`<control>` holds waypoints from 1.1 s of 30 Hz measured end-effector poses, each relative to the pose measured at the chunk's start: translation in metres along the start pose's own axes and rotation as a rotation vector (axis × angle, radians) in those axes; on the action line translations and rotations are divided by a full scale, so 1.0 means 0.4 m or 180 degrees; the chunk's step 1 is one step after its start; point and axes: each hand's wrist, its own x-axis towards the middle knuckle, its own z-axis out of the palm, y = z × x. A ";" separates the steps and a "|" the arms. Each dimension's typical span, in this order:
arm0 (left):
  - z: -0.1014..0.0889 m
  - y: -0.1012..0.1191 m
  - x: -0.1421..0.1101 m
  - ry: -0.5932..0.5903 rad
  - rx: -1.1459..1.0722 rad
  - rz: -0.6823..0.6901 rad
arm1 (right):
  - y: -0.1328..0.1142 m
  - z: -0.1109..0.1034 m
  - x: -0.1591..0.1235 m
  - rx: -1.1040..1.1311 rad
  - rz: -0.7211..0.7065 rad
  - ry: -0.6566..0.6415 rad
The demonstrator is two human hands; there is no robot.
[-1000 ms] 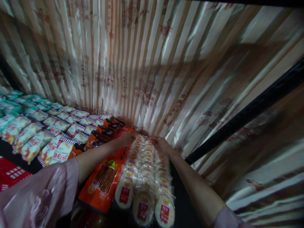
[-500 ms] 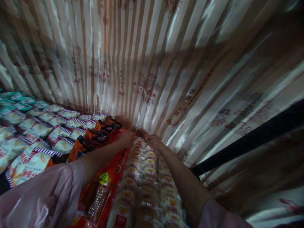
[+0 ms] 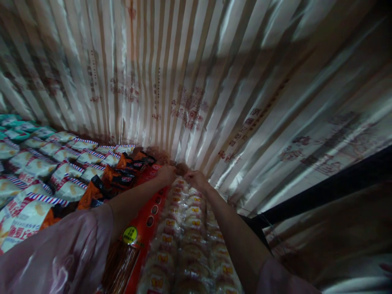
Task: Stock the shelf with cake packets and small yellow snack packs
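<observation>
Dimly lit, left fingers (image 3: 172, 168), right fingers (image 3: 190, 174), curled near wrapped cakes (image 3: 192, 237), opening and hold unclear

Right hand (image 3: 197, 180) drawn closer to left hand (image 3: 167, 174), wrapped cakes (image 3: 193, 234) seen nearer

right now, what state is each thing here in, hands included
left hand: fingers curled, grip unclear
right hand: fingers bent, grip unclear
round snacks: clear-wrapped, overlapping in three rows
red packet: lying beside the snacks, partly under the left forearm
white packets: lying in rows
orange-and-black packets: lined up
printed sheet: hanging in folds
black pole: slanted
</observation>
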 end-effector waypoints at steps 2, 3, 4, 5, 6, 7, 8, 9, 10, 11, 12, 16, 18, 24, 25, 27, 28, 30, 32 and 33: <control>-0.001 -0.001 0.002 0.0006 -0.0041 -0.0018 | -0.001 0.003 -0.003 0.0074 -0.0036 0.0082; -0.001 -0.002 0.003 -0.0013 -0.0077 -0.0019 | -0.003 0.004 -0.005 0.0091 -0.0071 0.0133; -0.002 -0.003 0.005 -0.0044 -0.0119 -0.0017 | -0.005 0.005 -0.008 0.0103 -0.0091 0.0189; -0.003 -0.004 0.006 -0.0075 -0.0158 -0.0002 | -0.008 0.006 -0.010 0.0114 -0.0082 0.0250; -0.004 -0.004 0.006 -0.0096 -0.0187 0.0013 | -0.012 0.006 -0.013 0.0122 -0.0056 0.0300; -0.005 -0.004 0.007 -0.0097 -0.0205 0.0014 | -0.015 0.006 -0.016 0.0127 -0.0017 0.0338; -0.005 -0.003 0.007 -0.0077 -0.0228 -0.0001 | -0.018 0.005 -0.019 0.0130 0.0016 0.0369; -0.005 -0.002 0.008 -0.0036 -0.0259 -0.0029 | -0.021 0.005 -0.022 0.0129 0.0042 0.0399; -0.005 0.000 0.008 0.0015 -0.0301 -0.0059 | -0.023 0.004 -0.024 0.0122 0.0051 0.0429; -0.004 0.001 0.008 0.0049 -0.0347 -0.0094 | -0.024 0.003 -0.027 0.0109 0.0040 0.0450; -0.004 0.003 0.008 0.0071 -0.0389 -0.0128 | -0.024 0.003 -0.029 0.0092 0.0024 0.0468; -0.001 0.005 0.007 0.0105 -0.0447 -0.0189 | -0.019 0.012 -0.035 0.0130 0.0046 0.0627; -0.002 0.003 0.004 0.0112 -0.0458 -0.0166 | -0.015 0.018 -0.037 0.0213 0.0074 0.0678; -0.008 0.000 -0.004 0.0118 -0.0492 -0.0039 | -0.013 0.008 -0.055 -0.0038 -0.0428 0.1144; -0.009 -0.001 -0.004 0.0117 -0.0492 -0.0043 | -0.013 0.004 -0.061 -0.0138 -0.0567 0.1148; -0.009 -0.002 -0.006 0.0110 -0.0477 -0.0035 | -0.015 -0.003 -0.073 -0.0303 -0.0808 0.1031; -0.009 -0.003 -0.007 0.0108 -0.0467 -0.0039 | -0.016 -0.005 -0.079 -0.0367 -0.0912 0.0937; -0.009 -0.005 -0.010 0.0111 -0.0462 -0.0044 | -0.020 -0.009 -0.088 -0.0462 -0.1039 0.0766; -0.008 -0.007 -0.012 0.0115 -0.0468 -0.0059 | -0.025 -0.012 -0.095 -0.0535 -0.1067 0.0664; -0.008 -0.007 -0.014 0.0116 -0.0469 -0.0079 | -0.027 -0.013 -0.097 -0.0559 -0.1055 0.0642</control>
